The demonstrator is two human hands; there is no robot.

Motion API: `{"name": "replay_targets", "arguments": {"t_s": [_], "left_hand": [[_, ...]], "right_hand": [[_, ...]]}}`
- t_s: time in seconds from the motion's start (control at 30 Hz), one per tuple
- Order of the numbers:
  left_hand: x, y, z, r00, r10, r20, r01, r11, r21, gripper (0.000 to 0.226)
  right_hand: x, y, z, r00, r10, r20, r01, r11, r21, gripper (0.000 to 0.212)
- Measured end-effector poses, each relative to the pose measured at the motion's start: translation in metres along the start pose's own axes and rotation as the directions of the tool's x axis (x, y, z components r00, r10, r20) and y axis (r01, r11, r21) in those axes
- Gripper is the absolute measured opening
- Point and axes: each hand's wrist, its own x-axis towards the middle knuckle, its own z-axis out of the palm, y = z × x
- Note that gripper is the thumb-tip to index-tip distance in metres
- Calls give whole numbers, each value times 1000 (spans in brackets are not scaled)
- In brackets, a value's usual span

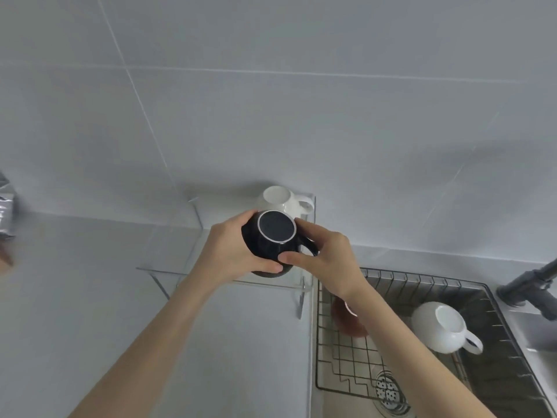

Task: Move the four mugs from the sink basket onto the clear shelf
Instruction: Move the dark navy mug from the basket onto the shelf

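Nearest, in the sink basket point(340, 357) at right, a white mug point(443, 327) and a brownish mug point(346, 322) (half hidden by the forearm) remain. Further in, the left hand point(232, 251) and right hand point(325, 257) together clasp the black mug point(271, 242) from either side, upside down, handle pointing right, over the clear shelf point(168, 274). Just beyond, touching or nearly so, another white mug point(280, 200) sits inverted at the shelf's far right
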Motion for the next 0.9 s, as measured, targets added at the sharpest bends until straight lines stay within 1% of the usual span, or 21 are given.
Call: {"name": "replay_targets", "arguments": {"t_s": [0.1, 0.17, 0.27, 0.4, 0.5, 0.77, 0.9], "left_hand": [[9, -18, -5, 998, -37, 54, 40, 997, -59, 72], [15, -29, -2, 993, -52, 103, 64, 992, -110, 77], [21, -42, 8, 986, -60, 158, 83, 987, -139, 83], [26, -51, 18, 981, -53, 184, 88, 978, -187, 77], [29, -54, 18, 978, -44, 205, 88, 973, -212, 81], [35, -62, 18, 961, -23, 276, 98, 961, -260, 91], [33, -62, 17, 953, -14, 303, 90, 967, -237, 91]], "right_hand": [[7, -1, 16, 999, 32, -8, -32, 999, -38, 35], [9, 1, 22, 998, 62, -25, -63, 995, -83, 38], [9, 5, 27, 994, 99, -42, -104, 981, -162, 40], [7, 9, 31, 990, 124, -69, -136, 970, -199, 41], [7, 10, 33, 988, 123, -95, -142, 965, -223, 40], [8, 12, 40, 985, 83, -149, -125, 945, -301, 44], [6, 13, 41, 986, 77, -151, -121, 941, -315, 49]]}}
